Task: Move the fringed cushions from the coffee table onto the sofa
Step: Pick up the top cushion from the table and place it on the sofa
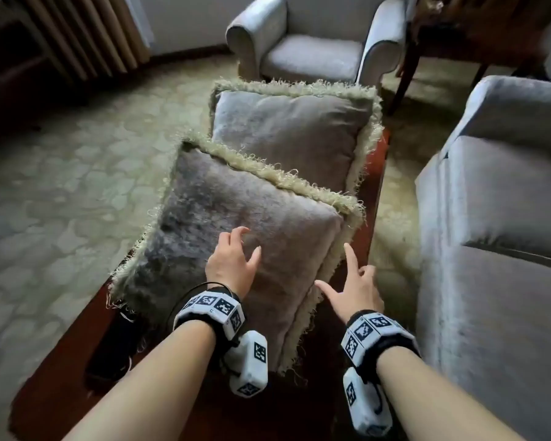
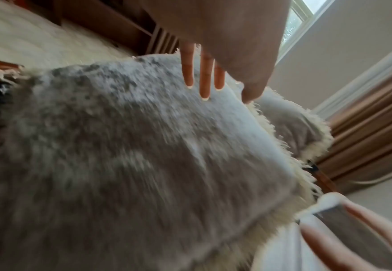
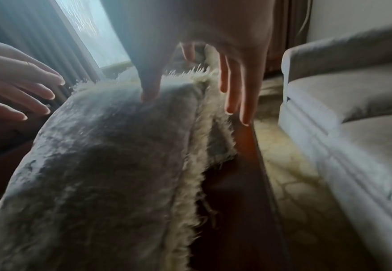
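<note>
Grey furry cushions with cream fringe lie on the red-brown coffee table (image 1: 375,186). The near cushion (image 1: 223,198) (image 2: 125,146) (image 3: 111,146) lies on another one whose fringed edge (image 3: 220,144) shows at its right side. A far cushion (image 1: 287,135) lies behind them. My left hand (image 1: 236,256) (image 2: 213,84) is over the near cushion's top, fingers loose, gripping nothing. My right hand (image 1: 341,275) is spread at the cushion's right edge; its thumb (image 3: 150,91) touches the fur and its fingers (image 3: 234,99) hang past the fringe. The grey sofa (image 1: 497,218) (image 3: 352,110) stands to the right.
A grey armchair (image 1: 312,55) stands beyond the table's far end. A dark flat object (image 1: 115,345) lies on the table by the near cushion's left corner. Patterned carpet (image 1: 77,186) surrounds the table, with a narrow strip between table and sofa. Curtains (image 1: 86,33) hang at the back left.
</note>
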Available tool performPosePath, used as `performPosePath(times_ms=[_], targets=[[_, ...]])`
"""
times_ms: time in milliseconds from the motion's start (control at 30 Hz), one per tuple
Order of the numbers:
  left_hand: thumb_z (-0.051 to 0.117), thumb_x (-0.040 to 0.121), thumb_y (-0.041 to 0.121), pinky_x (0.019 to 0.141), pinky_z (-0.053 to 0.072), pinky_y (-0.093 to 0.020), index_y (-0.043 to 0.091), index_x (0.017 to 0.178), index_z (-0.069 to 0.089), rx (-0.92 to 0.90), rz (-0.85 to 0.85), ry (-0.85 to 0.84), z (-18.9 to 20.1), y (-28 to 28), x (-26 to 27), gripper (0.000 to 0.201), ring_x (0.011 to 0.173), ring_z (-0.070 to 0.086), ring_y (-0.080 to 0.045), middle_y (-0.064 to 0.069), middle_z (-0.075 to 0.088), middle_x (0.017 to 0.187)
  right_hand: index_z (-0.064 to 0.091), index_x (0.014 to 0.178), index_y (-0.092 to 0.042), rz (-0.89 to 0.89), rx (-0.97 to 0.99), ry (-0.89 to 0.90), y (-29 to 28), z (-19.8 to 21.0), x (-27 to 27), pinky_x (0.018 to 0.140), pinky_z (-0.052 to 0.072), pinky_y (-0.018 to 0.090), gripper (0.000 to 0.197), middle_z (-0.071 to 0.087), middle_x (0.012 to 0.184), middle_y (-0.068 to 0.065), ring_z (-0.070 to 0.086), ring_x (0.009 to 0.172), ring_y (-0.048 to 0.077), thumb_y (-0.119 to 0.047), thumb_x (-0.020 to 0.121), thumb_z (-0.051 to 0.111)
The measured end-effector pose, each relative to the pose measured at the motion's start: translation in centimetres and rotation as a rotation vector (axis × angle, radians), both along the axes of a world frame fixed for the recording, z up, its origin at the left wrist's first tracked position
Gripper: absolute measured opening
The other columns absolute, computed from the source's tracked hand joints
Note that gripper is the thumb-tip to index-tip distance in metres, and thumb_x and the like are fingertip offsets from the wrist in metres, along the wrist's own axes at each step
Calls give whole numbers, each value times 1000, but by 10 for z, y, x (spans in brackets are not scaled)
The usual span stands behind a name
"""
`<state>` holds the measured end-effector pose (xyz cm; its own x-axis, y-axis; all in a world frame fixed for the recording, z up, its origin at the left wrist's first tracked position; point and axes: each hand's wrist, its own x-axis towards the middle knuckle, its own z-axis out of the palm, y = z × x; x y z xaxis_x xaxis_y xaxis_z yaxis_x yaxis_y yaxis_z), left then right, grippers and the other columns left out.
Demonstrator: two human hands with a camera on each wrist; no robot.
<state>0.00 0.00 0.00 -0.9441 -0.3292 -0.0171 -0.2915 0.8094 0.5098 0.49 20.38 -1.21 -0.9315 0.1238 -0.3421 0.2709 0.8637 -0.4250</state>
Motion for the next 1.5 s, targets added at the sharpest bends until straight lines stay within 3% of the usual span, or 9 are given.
performPosePath(times_ms=[100, 267, 500, 767, 867, 967, 1100, 1266, 1500], targets=[[65, 77, 46, 83, 47, -44, 18, 131, 44, -73, -6, -38, -23, -54, -19, 65, 103, 54, -30, -13, 51, 114, -22, 136, -50, -27, -90, -137, -45, -30, -8, 87, 48, 41, 109, 18, 143, 18, 49, 117, 36, -64, 70, 63], [74, 65, 50, 92, 44, -43, 32, 139, 34, -104, -94, -98, -54, -122, -43, 86, 110, 47, -26, -8, 47, 122, -34, 128, -48, -106, -89, -161, -95, -80, -16, 91, 46, 43, 121, 19, 141, 25, 49, 114, 40, -56, 68, 71], [74, 44, 67, 97, 37, -40, 42, 142, 20, -218, -67, -28, -84, -172, -70, 114, 108, 39, -27, -11, 37, 121, -30, 117, -64, -234, -113, -60, -94, -118, -33, 99, 43, 49, 126, 19, 140, 33, 49, 113, 49, -58, 54, 78], [62, 34, 79, 111, 11, -59, 51, 135, -21, -106, -16, -270, -107, -210, -86, 133, 143, 1, -33, -21, 3, 154, -24, 123, -63, -210, -222, 9, -83, -132, -40, 107, 36, 42, 131, 29, 136, 32, 40, 123, 45, -57, 45, 82], [64, 28, 84, 107, 25, -60, 56, 130, -25, 70, -4, -262, -113, -221, -87, 139, 135, 30, -33, -17, 31, 148, -14, 129, -55, -203, -279, 22, -82, -132, -40, 108, 30, 41, 128, 29, 133, 27, 37, 123, 42, -47, 49, 85], [78, 42, 62, 98, 39, -36, 40, 142, -15, 147, 2, -251, -105, -216, -82, 138, 119, 50, -34, -22, 47, 136, -9, 134, -54, -222, -317, 42, -80, -132, -40, 112, 28, 43, 132, 28, 132, 27, 33, 126, 42, -45, 46, 88], [78, 46, 58, 96, 40, -36, 44, 142, -12, 123, -57, -203, -86, -209, -78, 132, 120, 50, -34, -16, 49, 137, -6, 138, -52, -244, -360, 57, -79, -121, -40, 114, 23, 43, 137, 19, 140, 29, 22, 134, 42, -38, 42, 91], [82, 51, 50, 93, 43, -34, 43, 143, -6, 95, -89, -60, -55, -188, -49, 127, 118, 52, -33, -16, 52, 134, -2, 142, -47, -252, -427, 30, -78, -92, -33, 109, 28, 40, 134, 20, 138, 28, 32, 128, 42, -25, 48, 91], [82, 50, 47, 101, 37, -32, 44, 142, -6, 123, -193, -2, -5, -150, -19, 128, 129, 42, -25, -5, 33, 149, -1, 143, -45, -226, -384, 27, -37, -40, -25, 109, 28, 35, 126, 29, 127, 21, 37, 125, 39, -21, 57, 87]])
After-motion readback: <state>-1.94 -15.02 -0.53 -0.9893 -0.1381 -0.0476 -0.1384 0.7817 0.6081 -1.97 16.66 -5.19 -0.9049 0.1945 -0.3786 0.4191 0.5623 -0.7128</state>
